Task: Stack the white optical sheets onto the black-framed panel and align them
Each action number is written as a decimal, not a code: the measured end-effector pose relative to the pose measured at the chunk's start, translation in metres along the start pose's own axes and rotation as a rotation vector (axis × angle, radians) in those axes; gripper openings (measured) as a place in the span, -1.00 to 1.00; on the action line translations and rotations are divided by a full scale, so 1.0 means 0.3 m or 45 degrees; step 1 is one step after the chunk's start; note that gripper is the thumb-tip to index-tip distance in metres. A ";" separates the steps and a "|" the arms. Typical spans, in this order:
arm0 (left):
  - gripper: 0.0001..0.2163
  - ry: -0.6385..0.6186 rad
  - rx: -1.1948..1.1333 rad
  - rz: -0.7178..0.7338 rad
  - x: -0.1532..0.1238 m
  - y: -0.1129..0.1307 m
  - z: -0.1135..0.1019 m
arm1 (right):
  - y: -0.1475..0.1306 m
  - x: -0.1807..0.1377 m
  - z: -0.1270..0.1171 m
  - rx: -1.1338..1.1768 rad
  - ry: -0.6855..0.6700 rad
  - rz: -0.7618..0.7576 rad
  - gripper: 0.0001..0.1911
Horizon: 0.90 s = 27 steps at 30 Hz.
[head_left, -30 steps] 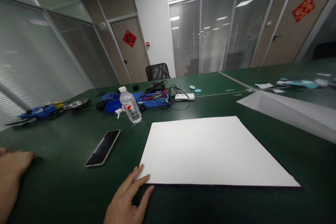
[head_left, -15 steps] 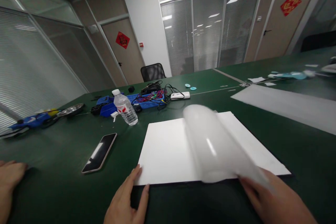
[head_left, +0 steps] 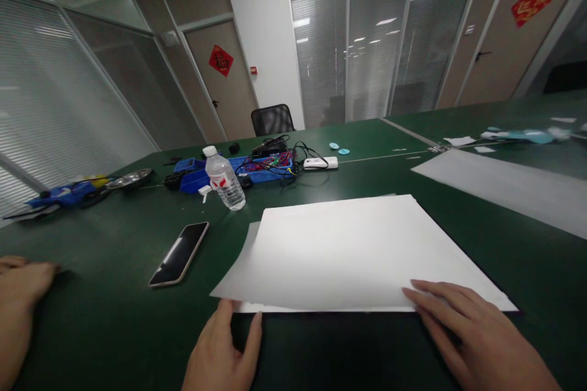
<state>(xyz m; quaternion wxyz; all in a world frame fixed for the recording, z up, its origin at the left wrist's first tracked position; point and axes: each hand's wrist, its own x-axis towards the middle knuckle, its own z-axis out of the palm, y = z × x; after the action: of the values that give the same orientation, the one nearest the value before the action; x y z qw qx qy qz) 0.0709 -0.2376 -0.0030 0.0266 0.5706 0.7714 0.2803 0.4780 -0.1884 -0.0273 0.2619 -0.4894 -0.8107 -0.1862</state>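
A white board (head_left: 486, 296) lies on the green table (head_left: 105, 317) in front of me. A thin white sheet (head_left: 339, 250) rests flat on top of it, shifted a little to the left so it overhangs the board's left edge. My right hand (head_left: 472, 330) lies flat and open with its fingertips on the sheet's near right corner. My left hand (head_left: 224, 354) is open at the near left corner, with its fingers touching the edge of the sheets. Neither hand holds anything.
Another person's hand (head_left: 18, 299) rests on the table at far left. A phone (head_left: 180, 254) lies left of the sheets, with a water bottle (head_left: 224, 178) and a blue tray of wires (head_left: 266, 170) behind it. A long pale sheet (head_left: 504, 186) lies to the right.
My right hand came in carrying a curled thin sheet over the board. The sheet is now laid down flat on it. My left hand stayed at the near left corner.
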 end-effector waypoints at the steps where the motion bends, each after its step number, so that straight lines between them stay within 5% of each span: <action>1: -0.63 0.006 0.000 0.003 -0.001 0.003 0.001 | 0.002 -0.002 0.004 -0.008 0.001 -0.007 -0.62; 4: -0.59 0.026 -0.021 0.024 0.000 0.006 0.002 | 0.003 0.000 0.011 -0.022 0.009 -0.015 -0.62; 11: -0.14 -0.005 -0.062 -0.043 0.005 0.005 -0.019 | 0.007 -0.007 0.017 -0.077 0.025 0.000 -0.61; 19: -0.30 0.142 -0.077 -0.041 0.006 0.020 -0.017 | 0.006 -0.013 0.017 -0.089 0.052 -0.026 -0.62; 27: -0.56 0.147 -0.019 0.181 0.019 -0.016 -0.004 | -0.009 0.002 -0.004 -0.034 0.029 -0.076 -0.63</action>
<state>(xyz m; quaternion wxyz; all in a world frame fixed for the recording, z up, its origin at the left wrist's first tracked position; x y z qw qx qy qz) 0.0643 -0.2339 -0.0026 -0.0335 0.6067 0.7271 0.3196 0.4756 -0.1900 -0.0263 0.2587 -0.4663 -0.8194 -0.2104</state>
